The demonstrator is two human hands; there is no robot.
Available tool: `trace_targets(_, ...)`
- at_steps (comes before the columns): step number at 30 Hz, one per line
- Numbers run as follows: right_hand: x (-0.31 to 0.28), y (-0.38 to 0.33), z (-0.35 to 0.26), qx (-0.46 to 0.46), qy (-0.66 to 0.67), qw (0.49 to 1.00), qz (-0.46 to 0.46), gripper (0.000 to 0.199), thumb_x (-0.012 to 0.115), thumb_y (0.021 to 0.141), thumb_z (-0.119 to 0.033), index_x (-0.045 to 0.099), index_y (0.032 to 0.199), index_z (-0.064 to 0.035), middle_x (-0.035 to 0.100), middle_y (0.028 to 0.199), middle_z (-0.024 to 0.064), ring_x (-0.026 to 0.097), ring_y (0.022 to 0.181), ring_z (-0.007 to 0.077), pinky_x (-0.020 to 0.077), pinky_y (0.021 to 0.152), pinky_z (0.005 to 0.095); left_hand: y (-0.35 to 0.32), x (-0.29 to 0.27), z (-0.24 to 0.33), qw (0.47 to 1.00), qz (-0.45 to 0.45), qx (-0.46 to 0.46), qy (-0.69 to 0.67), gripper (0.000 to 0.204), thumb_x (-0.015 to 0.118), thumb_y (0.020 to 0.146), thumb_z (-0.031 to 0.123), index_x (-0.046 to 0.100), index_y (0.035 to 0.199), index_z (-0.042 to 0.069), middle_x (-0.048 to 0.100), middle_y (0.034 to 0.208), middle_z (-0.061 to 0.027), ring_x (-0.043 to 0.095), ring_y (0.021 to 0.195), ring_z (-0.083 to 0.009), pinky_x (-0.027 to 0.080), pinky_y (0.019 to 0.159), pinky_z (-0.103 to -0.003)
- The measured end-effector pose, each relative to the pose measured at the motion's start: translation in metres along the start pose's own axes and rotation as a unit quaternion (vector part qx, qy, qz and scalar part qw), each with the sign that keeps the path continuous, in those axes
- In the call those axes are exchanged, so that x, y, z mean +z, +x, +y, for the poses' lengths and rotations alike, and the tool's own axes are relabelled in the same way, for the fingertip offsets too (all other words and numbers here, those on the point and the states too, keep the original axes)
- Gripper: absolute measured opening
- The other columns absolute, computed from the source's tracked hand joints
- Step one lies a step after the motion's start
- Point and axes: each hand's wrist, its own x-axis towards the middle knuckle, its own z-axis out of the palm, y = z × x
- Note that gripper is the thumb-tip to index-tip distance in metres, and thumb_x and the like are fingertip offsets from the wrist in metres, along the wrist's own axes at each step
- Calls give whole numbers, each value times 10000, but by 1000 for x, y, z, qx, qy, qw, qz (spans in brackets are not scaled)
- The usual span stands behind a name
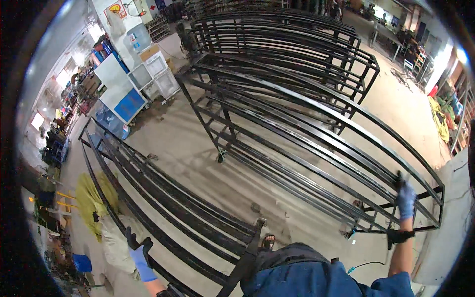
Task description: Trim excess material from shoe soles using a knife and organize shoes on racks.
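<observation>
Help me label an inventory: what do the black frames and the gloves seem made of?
Black frames: probably painted metal, since several slim, smooth bars throw bright, glossy streaks.
Gloves: perhaps blue fabric with a matte, dark rubbery coating; the two-tone surface hints at this, but texture is too small to confirm.

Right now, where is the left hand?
In the head view, the left hand is at lower left, at the outer side of the left black frame, near the pale sack.

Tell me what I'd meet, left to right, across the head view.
Olive cloth, left grip, sandalled foot, right grip, yellow cloth.
</observation>
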Motion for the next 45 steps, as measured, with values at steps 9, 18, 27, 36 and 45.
trace_targets(9, -60, 51, -328, -251, 169, 945, 122, 354, 565, 832, -189, 553, 1158, -50, 623, 802, 168, 619, 713, 315, 479, 630, 411, 66, 3, 9, 1000, -4, -20, -2, 906, 559, 597, -132, 349, 1424, 172, 314, 1387, -216, 631, 676, -291, 538, 516, -329)
trace_targets(18, -71, -3, -201, -186, 123, 967, 119, 401, 581, 800, -119, 566, 1199, -81, 607, 783, 145, 582, 701, 327, 447, 615, 427, 103, -4, 28, 999, -25, -33, 15, 885, 507, 613, -164, 373, 1410, 197, 323, 1387, -221, 622, 650, -279, 535, 511, -326)
trace_targets(27, -25, -21, -2, -14, 177, 979, 100, 293, 454, 877, -120, 666, 1073, -72, 593, 676, 155, 556, 585, 295, 416, 557, 385, 150, -30, 14, 999, -19, 27, 34, 871, 483, 602, -165, 406, 1389, 201, 351, 1357, -212, 613, 619, -284, 524, 486, -342)
trace_targets(36, 22, -56, 161, 202, 299, 932, 30, 342, 456, 956, -331, 685, 1003, -82, 669, 873, 69, 597, 677, 141, 458, 539, 292, 153, -3, 29, 996, 2, -70, -50, 834, 439, 628, -166, 419, 1376, 204, 313, 1386, -209, 599, 604, -287, 521, 491, -376)
trace_targets(45, 15, -103, 186, 199, 263, 933, 141, 378, 491, 951, -366, 683, 975, -41, 646, 719, 85, 551, 534, 129, 391, 434, 285, 136, 160, 55, 995, -82, -42, -30, 632, 533, 678, -164, 500, 1241, 123, 534, 1011, -127, 594, 571, -230, 537, 470, -339)
